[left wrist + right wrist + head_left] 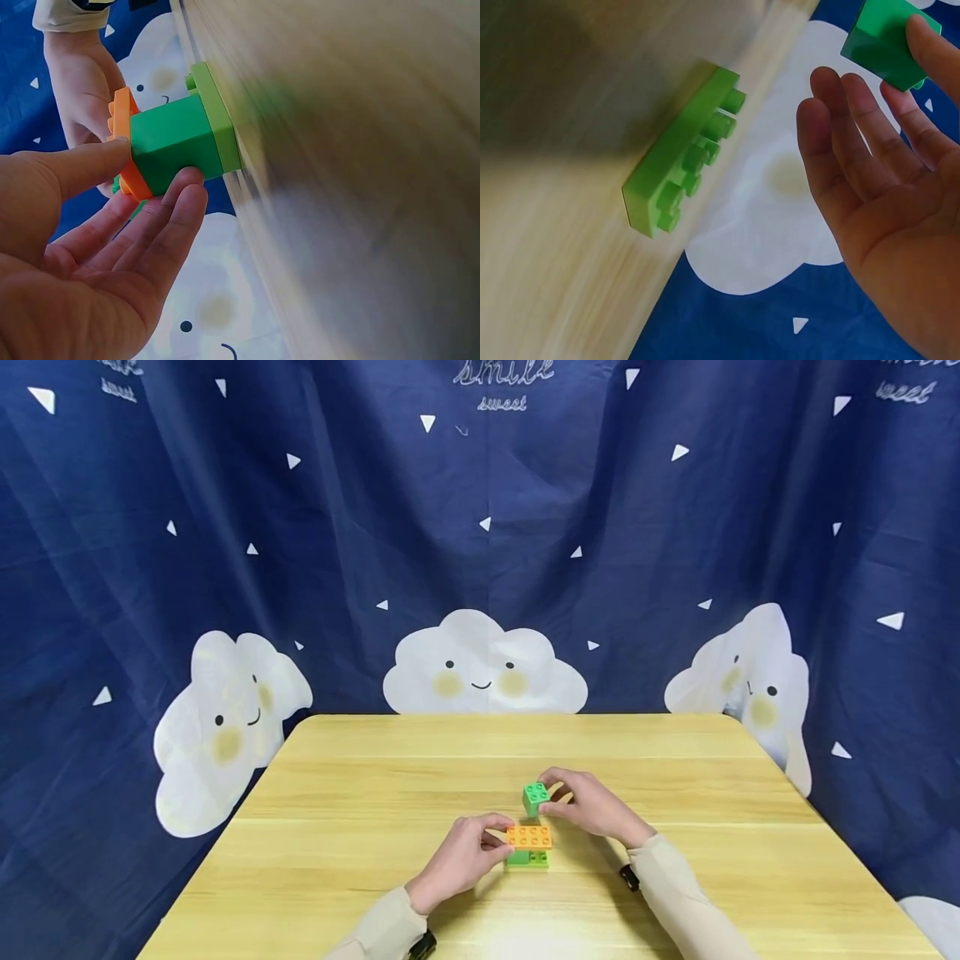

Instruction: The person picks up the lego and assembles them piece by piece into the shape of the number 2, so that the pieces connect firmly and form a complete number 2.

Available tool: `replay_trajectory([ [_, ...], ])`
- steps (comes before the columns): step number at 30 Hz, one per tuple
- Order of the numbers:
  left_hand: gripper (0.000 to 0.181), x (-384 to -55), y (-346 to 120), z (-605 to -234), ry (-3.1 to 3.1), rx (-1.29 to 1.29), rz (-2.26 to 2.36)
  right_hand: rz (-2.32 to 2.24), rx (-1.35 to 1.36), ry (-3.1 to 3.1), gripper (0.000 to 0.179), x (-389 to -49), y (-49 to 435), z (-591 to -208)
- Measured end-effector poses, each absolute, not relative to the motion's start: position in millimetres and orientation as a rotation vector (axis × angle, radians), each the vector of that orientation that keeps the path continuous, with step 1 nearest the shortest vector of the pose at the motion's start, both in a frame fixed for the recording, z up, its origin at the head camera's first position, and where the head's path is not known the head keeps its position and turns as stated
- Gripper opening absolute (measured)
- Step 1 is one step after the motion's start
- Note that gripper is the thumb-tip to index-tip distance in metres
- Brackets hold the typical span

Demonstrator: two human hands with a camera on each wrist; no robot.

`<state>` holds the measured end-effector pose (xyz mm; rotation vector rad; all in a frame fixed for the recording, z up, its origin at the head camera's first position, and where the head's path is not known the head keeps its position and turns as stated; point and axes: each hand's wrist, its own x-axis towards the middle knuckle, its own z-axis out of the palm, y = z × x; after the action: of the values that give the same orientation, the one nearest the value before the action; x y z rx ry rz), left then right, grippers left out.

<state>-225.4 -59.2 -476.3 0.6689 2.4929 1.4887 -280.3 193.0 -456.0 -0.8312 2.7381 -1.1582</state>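
Observation:
My left hand pinches the left end of an orange studded brick. In the left wrist view the orange brick sits against a dark green block, which stands on a light green studded plate; fingertips also touch the block. Beyond the stack, my right hand holds a separate green square block between thumb and fingers, raised above the table with studs up. The right wrist view shows this green block at the fingertips and the light green plate on the table.
The wooden table carries the stack near its middle. A dark blue curtain with white smiling clouds hangs behind and around the table. Black bands are on both wrists.

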Motion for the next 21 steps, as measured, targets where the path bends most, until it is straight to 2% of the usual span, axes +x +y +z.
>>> replay_trajectory([
  [21, 0.033, -225, -59, -478, 2.484, 0.651, 1.496, -1.114, -0.834, 2.822, 0.029, -265, 202, -447],
])
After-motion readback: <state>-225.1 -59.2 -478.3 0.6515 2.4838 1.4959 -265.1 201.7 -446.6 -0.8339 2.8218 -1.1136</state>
